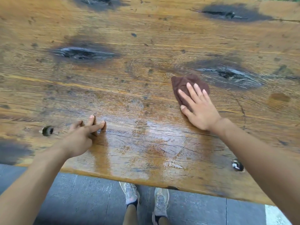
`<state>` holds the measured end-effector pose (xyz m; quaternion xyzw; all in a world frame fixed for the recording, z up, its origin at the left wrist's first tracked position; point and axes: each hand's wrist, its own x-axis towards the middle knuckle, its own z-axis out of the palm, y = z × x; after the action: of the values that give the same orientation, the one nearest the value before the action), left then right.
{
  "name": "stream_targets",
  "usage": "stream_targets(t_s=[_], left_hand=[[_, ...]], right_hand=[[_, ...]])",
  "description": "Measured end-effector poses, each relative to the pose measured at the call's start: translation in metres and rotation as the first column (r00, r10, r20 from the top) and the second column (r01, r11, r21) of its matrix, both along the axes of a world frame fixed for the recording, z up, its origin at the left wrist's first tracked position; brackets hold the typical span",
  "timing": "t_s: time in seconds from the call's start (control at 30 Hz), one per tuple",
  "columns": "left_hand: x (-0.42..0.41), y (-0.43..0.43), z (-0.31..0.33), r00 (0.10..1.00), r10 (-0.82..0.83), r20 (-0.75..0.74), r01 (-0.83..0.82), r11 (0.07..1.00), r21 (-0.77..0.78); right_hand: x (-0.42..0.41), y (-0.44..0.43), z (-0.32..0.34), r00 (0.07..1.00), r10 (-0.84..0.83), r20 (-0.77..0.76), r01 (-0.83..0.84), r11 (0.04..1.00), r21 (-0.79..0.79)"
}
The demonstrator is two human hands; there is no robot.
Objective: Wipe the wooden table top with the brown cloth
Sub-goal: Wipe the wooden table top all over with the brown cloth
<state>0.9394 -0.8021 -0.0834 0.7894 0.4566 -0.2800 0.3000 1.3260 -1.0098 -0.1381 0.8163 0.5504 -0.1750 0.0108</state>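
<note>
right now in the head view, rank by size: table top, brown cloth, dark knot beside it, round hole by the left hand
1. table top
2. dark knot
3. brown cloth, partly under the right hand, so 2 versus 3 is unsure
4. round hole

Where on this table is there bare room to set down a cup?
Bare wood lies between the left hand and the right hand, which presses the brown cloth, and across the far table top. Only the cloth's spot is taken.
</note>
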Motion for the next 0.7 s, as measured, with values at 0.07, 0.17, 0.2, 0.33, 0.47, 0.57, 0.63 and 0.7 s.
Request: stream_targets(t_s=[0.07, 0.17, 0.2, 0.33, 0.47, 0.57, 0.63, 0.7], left_hand=[[0.0, -0.001, 0.0, 1.0, 0.002, 0.007, -0.002, 1.0, -0.014], [0.001, -0.001, 0.0, 1.0, 0.01, 0.017, -0.01, 1.0, -0.024], [0.002, 0.0, 0.0, 1.0, 0.011, 0.017, -0.01, 1.0, -0.022], [0.002, 0.001, 0.0, 1.0, -0.003, 0.015, 0.003, 1.0, -0.013], [0.003, -0.003, -0.002, 0.999, 0.01, 0.03, -0.011, 1.0, 0.014], [0.002, -0.007, 0.002, 0.998, 0.044, 0.038, -0.045, 0.998, 0.033], [0.004, -0.009, 0.004, 0.999, 0.022, 0.031, -0.023, 0.999, 0.043], [0.007, -0.009, 0.007, 0.999, 0.0, 0.036, -0.002, 0.998, 0.055]], right_hand=[[-0.028, -0.001, 0.001, 0.999, -0.048, -0.007, 0.048, 0.999, 0.001], [-0.085, -0.011, 0.008, 0.999, 0.018, -0.034, -0.019, 1.0, -0.013], [-0.108, -0.015, 0.011, 0.996, 0.066, -0.058, -0.066, 0.998, -0.012], [-0.195, -0.041, 0.009, 0.929, 0.347, -0.132, -0.344, 0.938, 0.042], [-0.212, -0.07, 0.001, 0.852, 0.51, -0.119, -0.497, 0.859, 0.123], [-0.18, -0.086, -0.001, 0.795, 0.602, -0.071, -0.591, 0.796, 0.127], [-0.15, -0.095, -0.002, 0.782, 0.62, -0.069, -0.609, 0.783, 0.127], [-0.114, -0.098, -0.003, 0.815, 0.575, -0.065, -0.566, 0.816, 0.116]])
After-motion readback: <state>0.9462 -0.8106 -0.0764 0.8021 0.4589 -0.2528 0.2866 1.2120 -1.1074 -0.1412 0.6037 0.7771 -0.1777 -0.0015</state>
